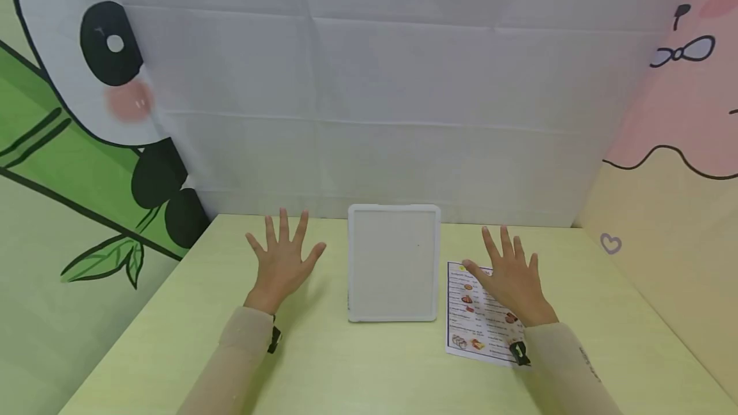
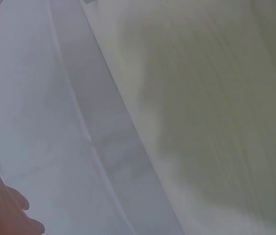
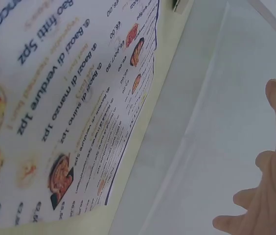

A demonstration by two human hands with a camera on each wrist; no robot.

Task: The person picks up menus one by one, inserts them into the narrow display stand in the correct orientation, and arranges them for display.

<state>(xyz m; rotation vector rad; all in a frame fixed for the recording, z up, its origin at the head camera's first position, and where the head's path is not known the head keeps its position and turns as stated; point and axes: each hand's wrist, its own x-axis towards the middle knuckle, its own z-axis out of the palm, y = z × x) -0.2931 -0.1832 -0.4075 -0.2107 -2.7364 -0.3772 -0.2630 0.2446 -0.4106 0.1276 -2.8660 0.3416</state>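
Across the back hangs a creased white sheet [image 1: 392, 82], reaching down to the table's far edge. On the left stands a wall [image 1: 34, 312] painted with a black-and-white animal face and green stems; on the right, another wall [image 1: 663, 229] is pink above and cream below, parted by a wavy dark line. Between them lies a pale yellow table [image 1: 369, 370].

Near the middle of its far side is a white board [image 1: 394, 264] with a raised rim and a blank face, its top edge showing above the table's back edge. Just right of the board, well apart from the left hand, a printed menu [image 1: 487, 341] lies on the table; the right wrist view shows baozi listed with euro prices and small food pictures.

Two beige sleeves [image 1: 230, 357] come in from the near side. The left hand [image 1: 279, 271], left of the board, has its fingers spread apart and holds nothing. The right hand [image 1: 515, 279] is likewise spread and bare, over the menu's upper right part in the head view; whether it touches the paper I cannot tell.

Smaller still are a dark strap [image 1: 274, 338] at the left wrist, another at the right wrist, and a purple heart [image 1: 611, 244] drawn low on the right wall.
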